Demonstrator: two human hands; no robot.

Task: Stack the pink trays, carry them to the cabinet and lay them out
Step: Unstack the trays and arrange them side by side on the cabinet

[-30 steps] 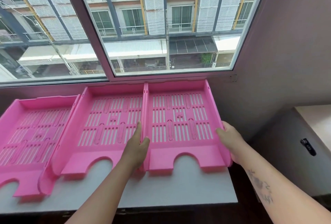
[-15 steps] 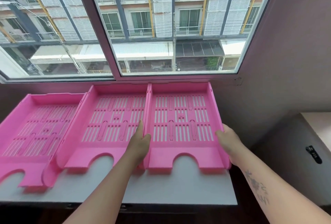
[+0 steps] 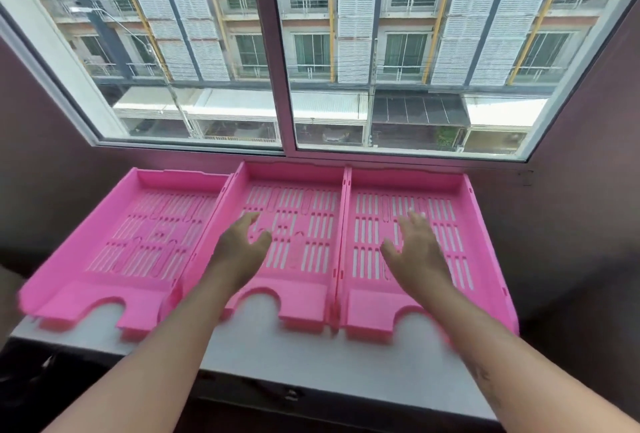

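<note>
On the cabinet top (image 3: 311, 360), both hands have released the right tray (image 3: 426, 308): left hand (image 3: 242, 245) and right hand (image 3: 415, 249) spread.

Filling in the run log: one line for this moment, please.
phase: trays laid out | trays: three pink trays side by side on cabinet top | left hand: open, holds nothing | right hand: open, holds nothing

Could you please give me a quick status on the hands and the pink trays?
Left hand and right hand open, above the middle tray and right tray. Three trays side by side, unstacked. Nothing in the way.
</note>
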